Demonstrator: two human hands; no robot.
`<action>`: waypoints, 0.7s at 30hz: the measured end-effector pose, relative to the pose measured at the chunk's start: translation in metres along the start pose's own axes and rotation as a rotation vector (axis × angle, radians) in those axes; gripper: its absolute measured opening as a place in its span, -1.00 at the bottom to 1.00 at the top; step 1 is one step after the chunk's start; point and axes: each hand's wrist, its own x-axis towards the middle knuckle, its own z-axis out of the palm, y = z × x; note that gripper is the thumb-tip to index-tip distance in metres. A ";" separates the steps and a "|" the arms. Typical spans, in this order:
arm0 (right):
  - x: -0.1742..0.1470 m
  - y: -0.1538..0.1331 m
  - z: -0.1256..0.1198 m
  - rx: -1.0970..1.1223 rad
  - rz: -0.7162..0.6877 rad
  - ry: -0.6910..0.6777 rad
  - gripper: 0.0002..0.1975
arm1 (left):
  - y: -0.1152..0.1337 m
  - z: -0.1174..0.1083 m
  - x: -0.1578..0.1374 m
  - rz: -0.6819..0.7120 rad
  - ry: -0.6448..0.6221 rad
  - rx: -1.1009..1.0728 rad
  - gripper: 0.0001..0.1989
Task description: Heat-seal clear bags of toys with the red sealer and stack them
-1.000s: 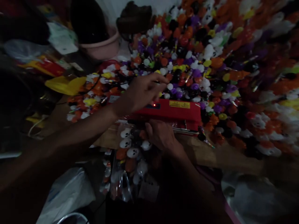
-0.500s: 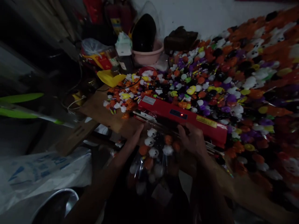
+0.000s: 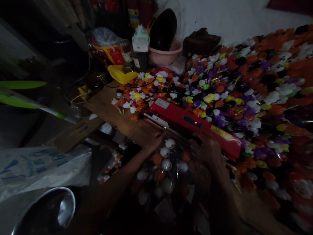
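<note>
A clear plastic bag (image 3: 171, 168) filled with white, orange and black Halloween figures hangs in front of me, its mouth up against a red bag sealer (image 3: 179, 112) with a lit red lamp. My left hand (image 3: 156, 140) is closed on the bag's upper left edge, close to the sealer's front bar. At the upper right corner of the bag, my right hand (image 3: 206, 148) has its fingers bent and closed on the plastic. Darkness hides part of the fingertips.
A large heap of small Halloween toys (image 3: 244, 91) covers the table behind and right of the sealer. At the back stands a pink basin (image 3: 163, 56). A metal bowl (image 3: 66, 209) and a white sack (image 3: 49, 169) lie low left, below a wooden board (image 3: 78, 133).
My left hand has moved right and closed on the bag edge; its fingers were stretched out before. The right hand's fingers have drawn in at the bag's corner. The view has shifted slightly.
</note>
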 end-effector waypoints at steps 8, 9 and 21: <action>-0.008 -0.012 -0.007 0.036 0.033 -0.033 -0.67 | 0.013 -0.001 -0.010 -0.039 0.118 -0.047 -0.47; -0.008 -0.013 -0.007 0.040 0.045 -0.040 -0.68 | 0.015 -0.001 -0.012 -0.039 0.132 -0.033 -0.44; -0.005 -0.027 -0.011 0.001 0.125 -0.199 -0.77 | 0.026 0.001 -0.020 -0.122 0.188 0.024 -0.45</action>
